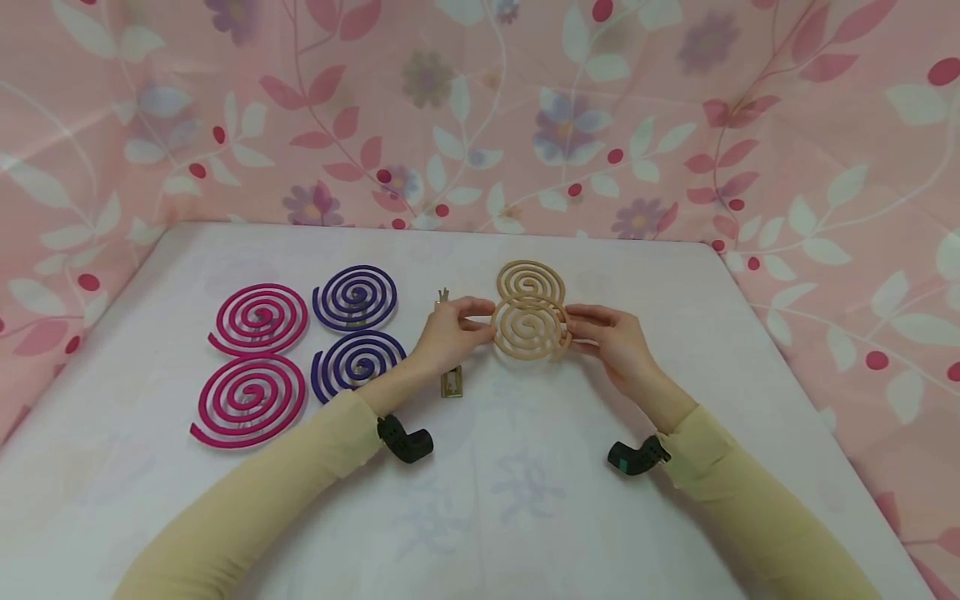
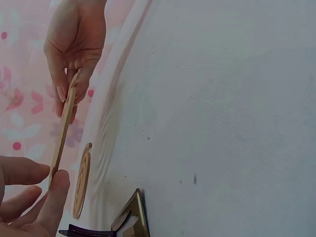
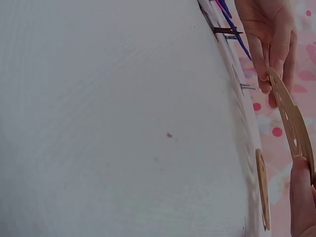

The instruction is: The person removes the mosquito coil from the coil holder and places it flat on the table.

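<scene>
A tan mosquito coil (image 1: 529, 325) is held up between both hands over the white table. My left hand (image 1: 450, 329) pinches its left edge between thumb and fingers, and my right hand (image 1: 615, 337) grips the opposite edge. In the left wrist view the held coil (image 2: 62, 136) appears edge-on, its rim between the thumb and fingers. The right wrist view shows the thumb of my right hand (image 3: 302, 202) on the coil's face. Behind the held one, a second tan coil (image 1: 528, 282) lies on the table, partly overlapped in the head view.
Two pink coils (image 1: 251, 392) and two purple coils (image 1: 358, 296) stand to the left on small metal supports. A brass-coloured metal stand (image 1: 452, 385) lies beneath my left hand, partly covered by it. Floral pink cloth (image 1: 480, 125) hangs behind the table.
</scene>
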`<state>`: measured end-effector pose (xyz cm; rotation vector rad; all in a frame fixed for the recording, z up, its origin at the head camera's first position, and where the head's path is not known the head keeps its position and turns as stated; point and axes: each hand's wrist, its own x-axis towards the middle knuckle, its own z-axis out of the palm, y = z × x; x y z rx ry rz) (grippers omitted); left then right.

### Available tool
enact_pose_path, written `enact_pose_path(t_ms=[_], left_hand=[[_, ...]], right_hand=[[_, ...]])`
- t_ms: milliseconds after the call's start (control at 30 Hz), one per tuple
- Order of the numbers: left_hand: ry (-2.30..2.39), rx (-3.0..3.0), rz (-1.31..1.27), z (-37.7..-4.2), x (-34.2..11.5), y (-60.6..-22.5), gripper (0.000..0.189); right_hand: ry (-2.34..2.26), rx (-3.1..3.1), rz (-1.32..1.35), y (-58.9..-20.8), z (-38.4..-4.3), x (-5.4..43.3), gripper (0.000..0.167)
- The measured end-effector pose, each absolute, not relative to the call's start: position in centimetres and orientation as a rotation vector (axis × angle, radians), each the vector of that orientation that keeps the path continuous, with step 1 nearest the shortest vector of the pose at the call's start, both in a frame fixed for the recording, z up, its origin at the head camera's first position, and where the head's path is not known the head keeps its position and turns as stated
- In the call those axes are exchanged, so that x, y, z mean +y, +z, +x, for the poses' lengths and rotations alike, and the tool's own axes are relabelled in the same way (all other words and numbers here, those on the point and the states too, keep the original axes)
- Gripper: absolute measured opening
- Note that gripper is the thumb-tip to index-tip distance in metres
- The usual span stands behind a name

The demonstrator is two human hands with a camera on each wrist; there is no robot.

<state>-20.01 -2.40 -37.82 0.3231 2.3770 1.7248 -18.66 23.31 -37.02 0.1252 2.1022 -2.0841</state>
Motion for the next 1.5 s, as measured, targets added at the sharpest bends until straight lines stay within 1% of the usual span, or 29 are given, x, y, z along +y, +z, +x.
enact_pose_path(t_ms=[267,433,833,1167,1500], left_hand=[[1.595,2.410,0.424,-20.6,-2.3,-37.9,0.040],[1.535,2.386,0.461,-20.7,-2.2,-37.7,0.043],[1.385,2.403,0.542,-20.9,-1.7,-38.0,0.045],[1.248,2.507,0.497,-20.7,-1.2,-37.3,0.049],[1.163,2.583,0.561,-20.7,-1.1,-37.9,0.051]], right_hand=[[-2.007,2.190,0.107,-38.0,-18.8,23.8,0.040],[-1.900,2.301,0.079,-38.3,-18.9,23.9,0.040],[-1.813,2.410,0.067,-38.6,-18.8,24.2,0.040],[-1.669,2.566,0.054,-38.9,-18.7,23.9,0.041],[-1.667,2.565,0.042,-39.0,-18.7,24.1,0.041]])
